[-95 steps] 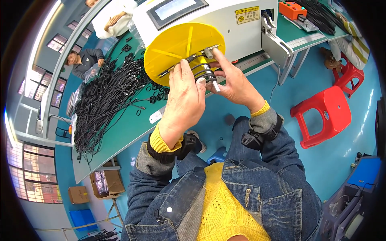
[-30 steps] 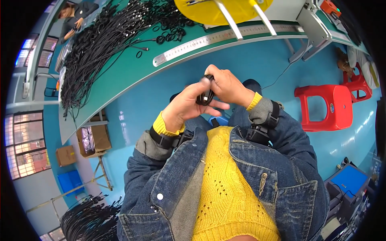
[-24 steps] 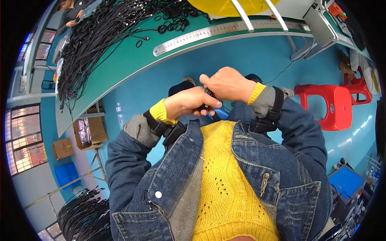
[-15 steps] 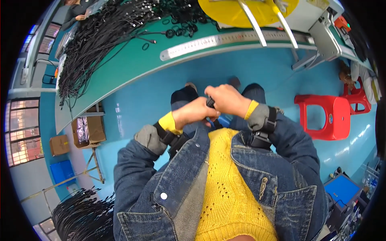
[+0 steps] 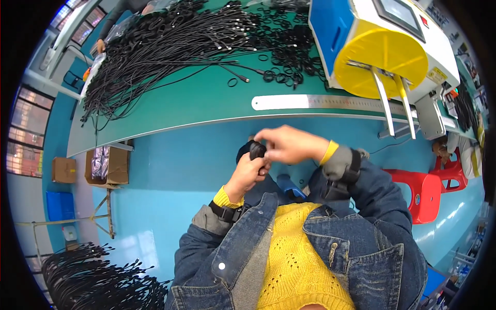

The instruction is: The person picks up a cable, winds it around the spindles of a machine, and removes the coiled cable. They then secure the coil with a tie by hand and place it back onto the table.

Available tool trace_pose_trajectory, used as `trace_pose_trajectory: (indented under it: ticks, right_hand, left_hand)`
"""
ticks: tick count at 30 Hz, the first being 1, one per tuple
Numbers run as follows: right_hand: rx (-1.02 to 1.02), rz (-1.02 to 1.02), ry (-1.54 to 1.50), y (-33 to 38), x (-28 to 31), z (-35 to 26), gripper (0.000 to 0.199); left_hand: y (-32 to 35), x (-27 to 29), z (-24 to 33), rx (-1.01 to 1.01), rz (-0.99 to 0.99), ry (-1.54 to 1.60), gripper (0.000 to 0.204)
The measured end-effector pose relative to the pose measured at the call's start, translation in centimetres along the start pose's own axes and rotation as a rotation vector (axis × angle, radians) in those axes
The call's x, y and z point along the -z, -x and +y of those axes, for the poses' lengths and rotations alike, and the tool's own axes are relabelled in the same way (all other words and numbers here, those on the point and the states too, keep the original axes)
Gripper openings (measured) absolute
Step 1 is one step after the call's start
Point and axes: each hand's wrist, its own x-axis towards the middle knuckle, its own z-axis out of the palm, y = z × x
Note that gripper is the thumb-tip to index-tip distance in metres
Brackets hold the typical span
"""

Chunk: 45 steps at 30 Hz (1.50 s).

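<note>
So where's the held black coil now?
The black coil is near the middle of the head view, held in the left hand, with the right hand at its right, on the person's side of the green table.

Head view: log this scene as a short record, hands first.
Left hand: grips a coiled black cable
Right hand: close at the coil, contact unclear
Green table: holds heaped black cables, a metal ruler near the edge
Machine: white and blue, with yellow disc and two rods
Floor: red stools at right
</note>
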Motion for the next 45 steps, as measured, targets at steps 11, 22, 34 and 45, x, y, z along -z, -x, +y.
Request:
trace_pose_trajectory:
  ticks: [11,22,34,45]
  right_hand:
    - [0.081,0.325,0.577,-14.4,-1.4,3.6,0.015]
    - [-0.490,0.058,-0.972,3.1,-1.1,0.1,0.017]
    - [-0.030,0.121,-1.116,12.4,-1.6,-0.9,0.015]
    - [-0.463,0.170,-0.644,12.0,3.0,-0.2,0.028]
  left_hand:
    - [3.2,3.8,3.1,-0.304,0.040,0.374,0.013]
    - [0.7,-0.9,1.1,-0.325,-0.095,0.128,0.013]
    - [-1.0,-5.1,0.6,-0.115,-0.271,0.123,0.013]
    - [0.3,-7.1,0.7,0.049,-0.241,-0.128,0.011]
